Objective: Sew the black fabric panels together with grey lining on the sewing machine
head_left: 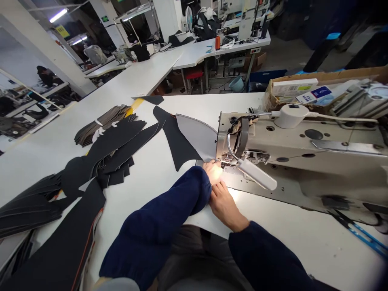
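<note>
My left hand [214,171] rests at the stitching area of the beige metal sewing machine [291,149], at the near end of the curved grey fabric piece [197,135], which lies beside a black fabric piece [177,143] on the white table [151,182]. My right hand [224,205] bends just below; whether either grips cloth, I cannot tell. Best practice, I judge: edges aligned, fingertips clear, cloth unpulled.

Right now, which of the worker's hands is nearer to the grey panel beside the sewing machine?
Left. The left hand is at the lower end of the grey panel; the right hand is farther off, nearer the body.
</note>
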Tool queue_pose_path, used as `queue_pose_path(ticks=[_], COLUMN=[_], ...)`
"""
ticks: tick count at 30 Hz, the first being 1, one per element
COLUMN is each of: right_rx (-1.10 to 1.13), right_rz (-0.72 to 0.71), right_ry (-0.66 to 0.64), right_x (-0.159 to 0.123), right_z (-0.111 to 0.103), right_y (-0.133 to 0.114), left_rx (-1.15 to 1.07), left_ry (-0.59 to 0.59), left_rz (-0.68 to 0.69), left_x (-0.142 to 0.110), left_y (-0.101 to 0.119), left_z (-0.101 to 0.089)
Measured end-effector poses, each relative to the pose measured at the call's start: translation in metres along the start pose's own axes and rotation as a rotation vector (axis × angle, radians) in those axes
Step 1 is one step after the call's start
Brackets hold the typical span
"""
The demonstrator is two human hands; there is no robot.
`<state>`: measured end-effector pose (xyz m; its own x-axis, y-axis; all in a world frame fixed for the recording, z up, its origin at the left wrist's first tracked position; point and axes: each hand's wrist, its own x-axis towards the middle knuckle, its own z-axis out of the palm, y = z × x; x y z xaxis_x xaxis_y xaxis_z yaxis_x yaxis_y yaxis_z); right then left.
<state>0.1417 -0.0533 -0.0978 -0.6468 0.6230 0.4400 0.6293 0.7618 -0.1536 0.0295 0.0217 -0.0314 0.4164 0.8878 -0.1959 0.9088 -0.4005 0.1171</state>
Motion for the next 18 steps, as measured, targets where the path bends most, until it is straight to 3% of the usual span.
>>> queue_pose_path(ticks=[5, 12, 18], right_rx=[0.036, 0.101, 0.120], right_rz=[0.063, 0.029, 0.084], right_ry=[0.095, 0.094, 0.032], right_x=[-0.036, -0.035, -0.041], right_z=[-0.019, -0.017, -0.009], right_y=[0.015, 0.025, 0.037], left_rx=[-0.048, -0.099, -0.089], left_ry=[0.076, 0.150, 0.156], left_rz=[0.015, 0.001, -0.028], left_x=[0.000, 0.005, 0.013], left_y=[0.001, -0.001, 0.000], left_z=[0.008, 0.019, 0.027])
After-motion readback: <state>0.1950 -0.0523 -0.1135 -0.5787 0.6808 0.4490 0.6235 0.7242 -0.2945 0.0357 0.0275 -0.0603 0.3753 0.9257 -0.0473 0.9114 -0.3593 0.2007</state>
